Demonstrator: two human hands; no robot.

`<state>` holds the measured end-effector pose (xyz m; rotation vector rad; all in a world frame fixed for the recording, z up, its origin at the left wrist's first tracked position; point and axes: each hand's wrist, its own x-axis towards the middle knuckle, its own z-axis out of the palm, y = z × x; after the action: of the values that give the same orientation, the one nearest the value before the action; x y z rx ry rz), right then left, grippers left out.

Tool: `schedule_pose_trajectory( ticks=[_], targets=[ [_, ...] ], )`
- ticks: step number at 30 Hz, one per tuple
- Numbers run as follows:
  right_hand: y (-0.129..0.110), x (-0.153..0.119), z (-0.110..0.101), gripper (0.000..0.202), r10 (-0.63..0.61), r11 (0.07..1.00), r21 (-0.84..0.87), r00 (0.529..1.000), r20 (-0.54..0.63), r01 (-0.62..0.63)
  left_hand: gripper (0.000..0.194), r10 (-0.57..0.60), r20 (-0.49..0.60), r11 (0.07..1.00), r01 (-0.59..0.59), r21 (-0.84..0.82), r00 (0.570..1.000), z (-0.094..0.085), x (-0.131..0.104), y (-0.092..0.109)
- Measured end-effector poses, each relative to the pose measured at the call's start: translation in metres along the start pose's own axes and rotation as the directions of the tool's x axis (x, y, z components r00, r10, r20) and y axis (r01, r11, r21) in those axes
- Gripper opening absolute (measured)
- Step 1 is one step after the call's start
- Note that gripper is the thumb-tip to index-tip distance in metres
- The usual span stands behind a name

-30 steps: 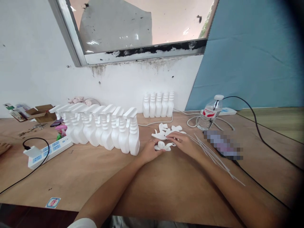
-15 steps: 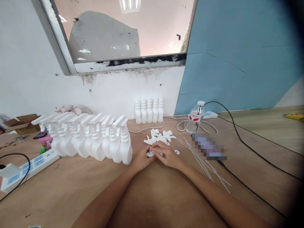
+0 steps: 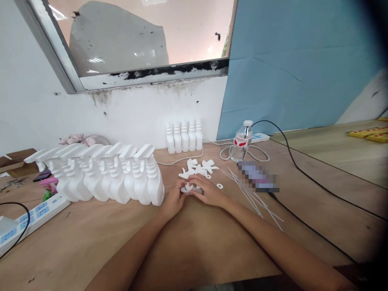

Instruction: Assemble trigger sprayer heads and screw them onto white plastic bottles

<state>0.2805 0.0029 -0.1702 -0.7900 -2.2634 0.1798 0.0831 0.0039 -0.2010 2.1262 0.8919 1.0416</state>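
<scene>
My left hand [image 3: 175,199] and my right hand [image 3: 209,191] meet low over the table, fingers bent around white plastic trigger-sprayer parts [image 3: 191,188]. The fingers partly hide these parts, so their exact shape is unclear. Just beyond my fingertips lies a pile of loose white sprayer pieces [image 3: 197,169], some of them trigger-shaped. A flat white ring [image 3: 217,186] rests to the right of my right hand. Several thin white tubes [image 3: 247,195] lie further right. White spray bottles [image 3: 117,184] with heads on stand in rows left of my left hand.
Several headless white bottles [image 3: 184,139] stand by the wall. To the right are a water bottle [image 3: 241,143], a blurred-out phone-like object [image 3: 257,176] on a black cable, and a power strip [image 3: 260,138]. Another power strip [image 3: 38,220] and a cardboard box [image 3: 21,166] are at left.
The view has turned slightly, so the scene sits further left and the table's front edge shows. My fingers have parted a little, exposing more of the white parts between them.
</scene>
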Motion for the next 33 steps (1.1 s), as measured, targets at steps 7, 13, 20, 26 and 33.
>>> schedule_pose_trajectory(
  ticks=[7, 13, 20, 26, 33],
  targets=[
    [0.005, -0.003, 0.001, 0.021, 0.008, 1.000, -0.028, 1.000, 0.007, -0.008, 0.025, 0.022, 0.118, 0.990, -0.038, 0.133, 0.993, -0.009, -0.001, 0.014],
    [0.011, -0.005, 0.006, 0.022, -0.005, 0.999, -0.040, 1.000, -0.014, 0.004, 0.027, 0.003, 0.136, 0.963, -0.040, 0.266, 0.991, -0.008, 0.000, 0.006],
    [0.018, -0.003, 0.010, 0.019, -0.030, 1.000, 0.002, 0.999, -0.032, 0.030, 0.029, -0.005, 0.128, 0.958, -0.032, 0.286, 0.992, -0.008, -0.001, 0.004],
    [0.007, -0.002, 0.009, 0.014, -0.016, 1.000, 0.007, 1.000, -0.006, 0.016, 0.029, 0.003, 0.125, 0.957, -0.039, 0.286, 0.992, -0.007, -0.001, 0.010],
    [-0.015, 0.001, 0.007, 0.027, 0.053, 0.987, -0.151, 0.998, 0.040, -0.047, 0.043, 0.024, 0.033, 0.990, -0.029, 0.138, 0.999, -0.004, -0.003, 0.002]
  ],
)
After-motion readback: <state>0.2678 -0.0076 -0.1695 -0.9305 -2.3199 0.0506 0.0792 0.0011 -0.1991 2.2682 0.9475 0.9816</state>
